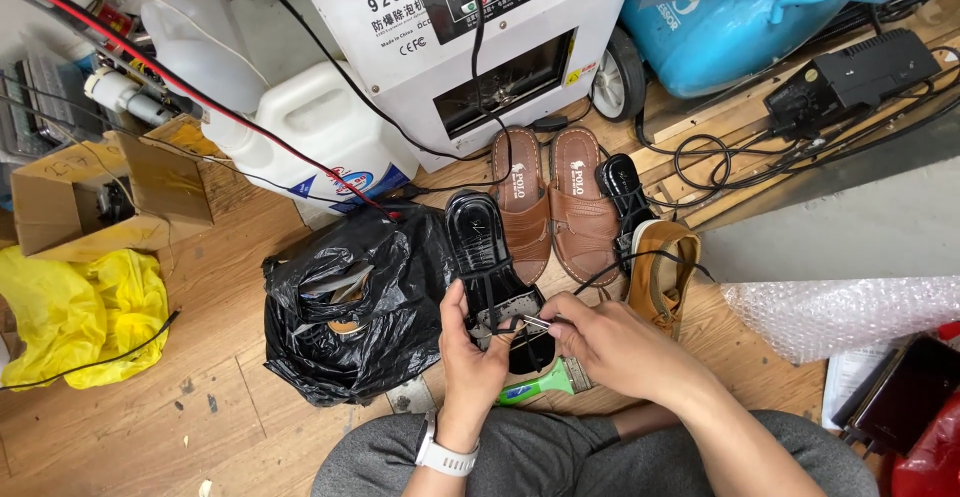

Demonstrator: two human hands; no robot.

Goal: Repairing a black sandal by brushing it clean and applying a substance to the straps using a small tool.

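Black sandal (487,262) held over the lap and the wooden floor (200,397), left hand (472,352) wrapped around its heel end with fingers clamped on the sole, right hand (610,342) pinching a small metal piece (535,324) at the strap, fingers together on it. Apparently mid-repair at the strap or buckle, with the other black sandal (625,197) and the brown pair (550,202) lying beyond. Next calling, most likely, for a steady grip and fine fingertip work at the strap; exact nature of the metal piece too small to tell.
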